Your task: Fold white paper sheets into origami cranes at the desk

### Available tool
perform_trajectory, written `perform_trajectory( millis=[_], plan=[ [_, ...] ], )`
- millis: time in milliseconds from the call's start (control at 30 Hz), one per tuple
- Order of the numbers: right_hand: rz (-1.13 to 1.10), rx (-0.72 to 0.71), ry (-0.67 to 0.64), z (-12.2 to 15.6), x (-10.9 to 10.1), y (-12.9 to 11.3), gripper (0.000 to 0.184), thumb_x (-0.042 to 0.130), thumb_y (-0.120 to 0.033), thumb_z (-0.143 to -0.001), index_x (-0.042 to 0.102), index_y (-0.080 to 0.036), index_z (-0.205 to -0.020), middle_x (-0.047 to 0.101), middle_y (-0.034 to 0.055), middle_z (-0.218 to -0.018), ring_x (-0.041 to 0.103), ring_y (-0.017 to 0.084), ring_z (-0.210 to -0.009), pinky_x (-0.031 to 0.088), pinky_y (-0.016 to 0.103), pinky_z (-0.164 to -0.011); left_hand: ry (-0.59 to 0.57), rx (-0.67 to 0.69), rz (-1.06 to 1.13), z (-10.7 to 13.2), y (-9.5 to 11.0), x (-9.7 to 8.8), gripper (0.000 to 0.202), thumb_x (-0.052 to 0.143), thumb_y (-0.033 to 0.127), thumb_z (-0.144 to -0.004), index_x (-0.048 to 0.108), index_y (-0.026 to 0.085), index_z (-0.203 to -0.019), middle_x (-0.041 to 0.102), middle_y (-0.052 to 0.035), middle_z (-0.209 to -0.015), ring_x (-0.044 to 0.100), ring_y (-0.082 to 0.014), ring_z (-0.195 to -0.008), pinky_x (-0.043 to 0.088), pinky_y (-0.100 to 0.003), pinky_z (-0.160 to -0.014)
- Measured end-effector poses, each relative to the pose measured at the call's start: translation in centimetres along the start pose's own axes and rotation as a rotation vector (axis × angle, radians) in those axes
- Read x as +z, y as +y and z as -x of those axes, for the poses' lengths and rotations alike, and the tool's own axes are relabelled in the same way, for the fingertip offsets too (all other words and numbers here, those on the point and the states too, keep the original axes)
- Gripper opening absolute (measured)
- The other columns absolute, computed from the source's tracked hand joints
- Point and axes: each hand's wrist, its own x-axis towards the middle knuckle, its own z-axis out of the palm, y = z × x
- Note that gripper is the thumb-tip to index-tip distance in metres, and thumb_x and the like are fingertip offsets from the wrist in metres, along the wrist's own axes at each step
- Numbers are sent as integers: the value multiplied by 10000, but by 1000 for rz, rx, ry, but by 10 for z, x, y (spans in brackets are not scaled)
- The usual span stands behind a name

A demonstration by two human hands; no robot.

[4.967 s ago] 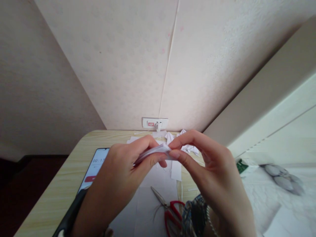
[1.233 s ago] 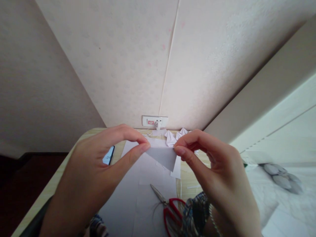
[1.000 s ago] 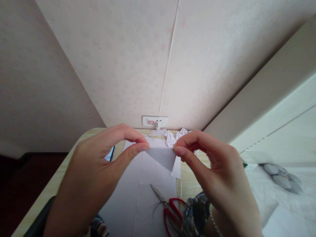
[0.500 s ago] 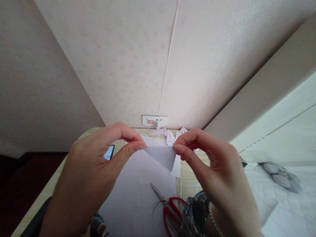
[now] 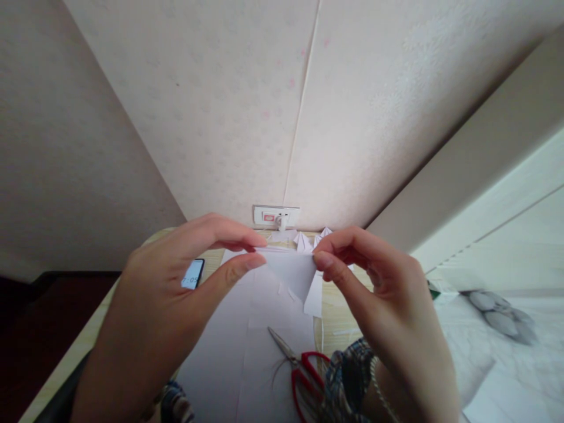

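A small folded piece of white paper (image 5: pixel 293 273) is held up between my two hands, its fold line at the top and a point hanging down. My right hand (image 5: pixel 374 288) pinches the upper right corner between thumb and fingers. At the upper left corner my left hand (image 5: pixel 189 282) has its thumb in front and fingers behind, with a small gap between them; the paper's layers part slightly there. Red-handled scissors (image 5: pixel 304 376) lie below, blades slightly apart, partly hidden by my right sleeve. White sheets (image 5: pixel 247 352) lie beneath them.
Folded white paper pieces (image 5: pixel 304 242) stand at the back of the wooden table (image 5: pixel 337 305). A phone (image 5: pixel 192 274) showing a clock is behind my left hand. A wall socket (image 5: pixel 276 215) with a plug is straight ahead. White patterned fabric (image 5: pixel 497 346) lies at right.
My left thumb and fingers have parted a little at the paper's left corner, and its layers have spread there. The right hand keeps its pinch. The scissors have not moved.
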Motion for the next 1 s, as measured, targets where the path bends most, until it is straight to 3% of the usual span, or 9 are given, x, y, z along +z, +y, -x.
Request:
perform_trajectory(
  millis=[233, 400, 633, 867, 1000],
  plan=[
    [-85, 37, 57, 1, -1, 1, 119, 611, -169, -852, 621, -200, -737, 624, -46, -675, 564, 92, -649, 425, 218, -598, -83, -101, 248, 2, -3, 3, 295, 709, 293, -784, 641, 401, -1050, 709, 115, -840, 672, -93, -756, 531, -175, -773],
    [-247, 54, 59, -5, 0, 5, 109, 625, -169, -840, 639, -205, -737, 623, -58, -658, 561, 68, -614, 419, 180, -548, -167, -131, 277, -2, -1, 5, 178, 736, 334, -749, 683, 359, -916, 720, 112, -804, 669, -107, -727, 542, -173, -759],
    [-412, 94, -63, -13, 4, 10, 103, 638, -174, -822, 648, -183, -720, 621, -60, -628, 557, 46, -576, 440, 152, -546, -180, -120, 219, -3, 5, 1, 33, 698, 302, -779, 702, 291, -810, 722, 107, -730, 617, -89, -595, 538, -198, -748],
    [-423, 120, -105, -14, 12, 9, 36, 647, -191, -802, 672, -179, -778, 670, -31, -701, 583, 69, -606, 471, 184, -573, -248, -110, 299, -2, 5, 2, 136, 715, 260, -781, 690, 272, -914, 747, 75, -861, 687, -98, -793, 526, -146, -732],
    [-394, 109, -156, -11, 13, 8, 114, 642, -240, -814, 700, -175, -887, 715, 18, -814, 632, 126, -722, 507, 252, -650, -226, -157, 355, -2, 5, 3, 254, 744, 304, -744, 666, 303, -986, 743, 70, -934, 699, -108, -823, 548, -126, -683]
  ],
)
